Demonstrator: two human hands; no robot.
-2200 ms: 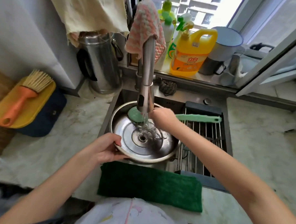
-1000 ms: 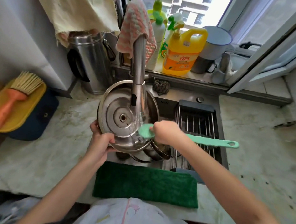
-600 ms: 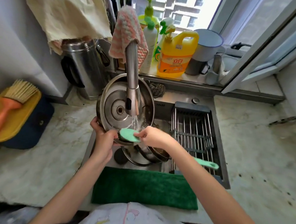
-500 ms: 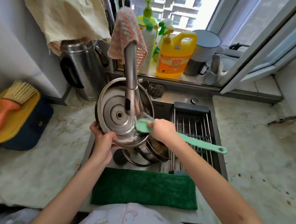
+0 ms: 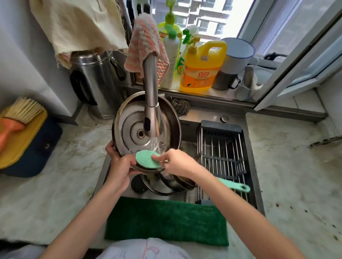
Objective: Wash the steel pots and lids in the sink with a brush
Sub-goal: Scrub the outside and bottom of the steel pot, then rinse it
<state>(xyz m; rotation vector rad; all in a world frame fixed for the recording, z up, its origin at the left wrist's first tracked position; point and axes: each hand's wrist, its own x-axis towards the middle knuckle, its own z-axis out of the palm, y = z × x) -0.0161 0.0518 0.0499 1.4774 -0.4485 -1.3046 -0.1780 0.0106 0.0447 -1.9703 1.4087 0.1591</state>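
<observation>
A round steel lid (image 5: 131,128) is tipped up on edge over the sink (image 5: 187,124), its underside facing me. My left hand (image 5: 119,166) grips its lower left rim. My right hand (image 5: 176,163) holds a green brush (image 5: 147,159) by the neck, the round head pressed on the lid's bottom rim, the handle end (image 5: 240,187) sticking out to the right. Water runs from the tap (image 5: 150,101) onto the lid just above the brush. More steel pots and lids (image 5: 164,184) lie stacked in the basin below.
A wire drain rack (image 5: 221,152) fills the sink's right half. A green cloth (image 5: 167,220) lies over the front edge. Yellow detergent jug (image 5: 201,66), bottles and a mug stand on the sill. A steel kettle (image 5: 94,76) stands back left; an orange brush on a yellow board (image 5: 15,124) lies left.
The lid was lifted from flat in the basin to upright under the tap. The brush head has slid from the lid's right rim down to its bottom rim, near my left hand.
</observation>
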